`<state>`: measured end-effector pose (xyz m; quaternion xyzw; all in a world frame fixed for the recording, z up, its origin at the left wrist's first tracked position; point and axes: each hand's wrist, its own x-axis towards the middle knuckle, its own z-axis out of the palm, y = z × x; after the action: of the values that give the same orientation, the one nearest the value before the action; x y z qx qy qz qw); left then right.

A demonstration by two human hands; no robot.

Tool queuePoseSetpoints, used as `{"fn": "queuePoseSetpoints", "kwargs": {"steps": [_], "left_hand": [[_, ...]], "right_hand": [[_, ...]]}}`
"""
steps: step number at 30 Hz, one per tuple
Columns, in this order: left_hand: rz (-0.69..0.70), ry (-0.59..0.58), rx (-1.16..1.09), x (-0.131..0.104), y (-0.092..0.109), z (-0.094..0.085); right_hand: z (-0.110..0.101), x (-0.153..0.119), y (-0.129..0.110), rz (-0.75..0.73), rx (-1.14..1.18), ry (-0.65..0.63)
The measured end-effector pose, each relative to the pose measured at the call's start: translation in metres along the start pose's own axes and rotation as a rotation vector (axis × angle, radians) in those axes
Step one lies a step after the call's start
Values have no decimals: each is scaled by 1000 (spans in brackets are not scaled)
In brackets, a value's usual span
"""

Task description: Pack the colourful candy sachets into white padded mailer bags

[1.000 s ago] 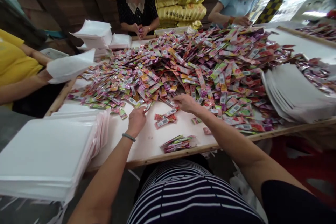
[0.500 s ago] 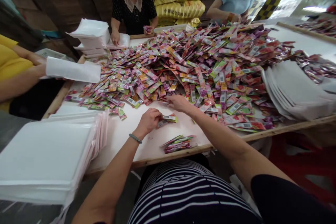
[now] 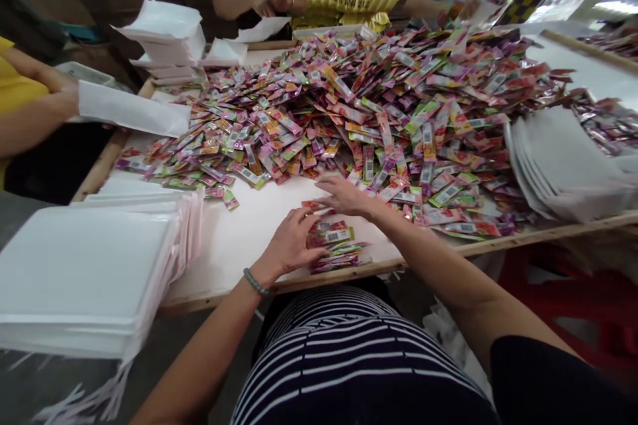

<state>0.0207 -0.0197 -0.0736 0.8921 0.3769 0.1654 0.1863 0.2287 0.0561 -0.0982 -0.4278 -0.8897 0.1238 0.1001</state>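
My left hand (image 3: 293, 239), with a green beaded bracelet at the wrist, is open, thumb and fingers apart, at the left side of a small group of colourful packets (image 3: 335, 235). My right hand (image 3: 343, 196) is just above that group, palm down with its fingers spread, over a reddish packet (image 3: 312, 204) near its fingertips. A small stack of packets (image 3: 336, 257) lies close to the table's front edge, right below my left thumb. Behind my hands rises a large heap of the same pink, green and purple packets (image 3: 369, 99).
White bag stacks stand at the front left (image 3: 84, 259), back left (image 3: 174, 33) and right (image 3: 563, 159). The table has a raised wooden edge (image 3: 478, 249). A person in yellow at left holds a white bag (image 3: 132, 106); two other people work across the table.
My left hand has opened and moved right and nearer the front stack, where more packets now lie. My right hand's fingers have spread. The person opposite has raised their hands with a packet.
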Motion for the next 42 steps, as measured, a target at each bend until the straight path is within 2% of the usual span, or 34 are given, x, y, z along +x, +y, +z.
{"fn": "queuePoseSetpoints", "kwargs": {"steps": [4,7,11,14,17,20,22,25,26,27,29,31,33,35,38,40,42], "left_hand": [[-29,-44,113,-17,14,10],[-27,-29,153,-26,20,19],[-91,-32,153,-17,14,20],[-121,-52,163,-4,7,16],[-174,-24,176,-3,13,8],[-210,70,155,-23,28,-14],[-289,211,183,-47,34,-40],[-614,467,446,-93,30,-89],[-752,497,573,-110,26,-105],[-875,453,680,-126,20,-118],[-1030,202,772,-152,6,-136],[-1079,-37,771,-168,-10,-142],[-1094,-121,779,-176,-22,-142],[-1119,-75,808,-177,-28,-142],[-1105,130,830,-165,-21,-147],[-991,281,837,-145,-8,-144],[-810,332,810,-117,6,-127]], "right_hand": [[13,-22,-10,-174,0,-215],[16,-58,-30,-55,126,-319],[13,-90,-54,31,149,-291],[13,-90,-59,31,81,-260],[18,-86,-55,-39,9,-220],[28,-84,-49,-131,-50,-98],[38,-83,-43,-125,-82,7],[52,-77,-38,-89,-122,125],[56,-75,-38,-97,-126,152],[58,-74,-39,-110,-125,176],[59,-73,-42,-133,-114,212],[59,-74,-45,-138,-96,233],[59,-75,-46,-132,-76,237],[60,-76,-46,-124,-55,237],[62,-77,-44,-95,-3,244],[61,-76,-44,-45,45,245],[55,-72,-43,50,103,244]]}}
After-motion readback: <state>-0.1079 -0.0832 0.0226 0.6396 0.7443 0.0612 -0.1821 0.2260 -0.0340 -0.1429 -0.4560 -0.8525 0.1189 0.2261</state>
